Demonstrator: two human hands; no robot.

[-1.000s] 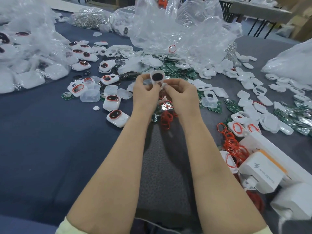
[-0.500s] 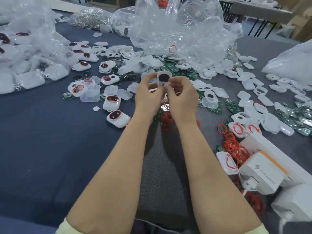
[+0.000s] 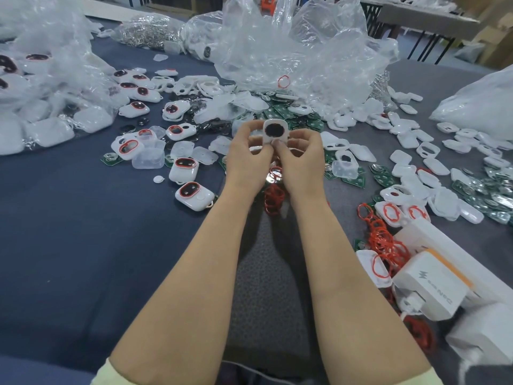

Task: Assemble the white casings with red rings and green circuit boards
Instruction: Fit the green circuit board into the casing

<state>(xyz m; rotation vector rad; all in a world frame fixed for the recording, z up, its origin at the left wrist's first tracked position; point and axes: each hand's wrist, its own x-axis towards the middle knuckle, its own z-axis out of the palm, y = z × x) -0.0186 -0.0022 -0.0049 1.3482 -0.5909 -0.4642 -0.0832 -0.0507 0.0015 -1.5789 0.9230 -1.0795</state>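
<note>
1. White plastic casing [image 3: 274, 131] pinched between both hands, raised off the blue-grey table [image 3: 83, 245], over the middle of the parts pile.
2. Left hand [image 3: 245, 159]: fingers curled round the casing's left edge, thumb against its lower face. Right hand [image 3: 304, 158]: thumb and forefinger clamped on the lower right corner. Both closed on the same piece, knuckles nearly touching beneath it, neither hand nearer.
3. Long axis roughly upright, top leaning slightly away, open face toward the camera. Dark oval window in the upper half. No red seen round that window, so ring judged not yet seated. Too small to be sure.
4. Red rings [image 3: 273, 200] in a loose heap on the table directly below the hands, between the wrists. Judged next reach: straight down, either hand, with the other keeping the casing.
5. Green circuit boards [image 3: 280, 111] scattered just beyond the casing, farther from the body.
6. Finished units [image 3: 194, 193] with red rims lying left of the left wrist.
</note>
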